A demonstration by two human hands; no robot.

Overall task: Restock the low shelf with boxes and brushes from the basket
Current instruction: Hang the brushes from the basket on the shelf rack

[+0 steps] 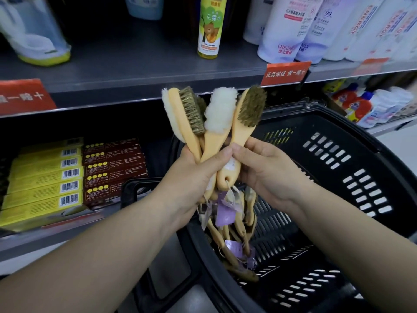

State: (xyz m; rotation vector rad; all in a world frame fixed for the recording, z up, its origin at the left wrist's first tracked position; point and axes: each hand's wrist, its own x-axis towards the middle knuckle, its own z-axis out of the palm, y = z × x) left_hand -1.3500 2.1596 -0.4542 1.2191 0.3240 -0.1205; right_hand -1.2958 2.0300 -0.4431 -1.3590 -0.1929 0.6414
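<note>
My left hand [194, 177] grips a bunch of wooden-handled brushes [216, 123] upright, their bristle and fleece heads fanned out above my fist. My right hand [268, 170] pinches the handle of the rightmost brush in that bunch. Purple tags on strings dangle below the handles. Under my hands, the black plastic basket [334, 177] holds several more brushes [234, 240] with purple tags. On the low shelf at the left lie stacked yellow boxes [45, 184] and dark red boxes [112, 168].
Above, the upper shelf [140, 71] carries a yellow spray bottle [209, 28], white refill pouches [293, 30] and a packaged item at far left. Red price labels [285, 72] hang on its edge. Bottles [358, 102] stand on a shelf at the right.
</note>
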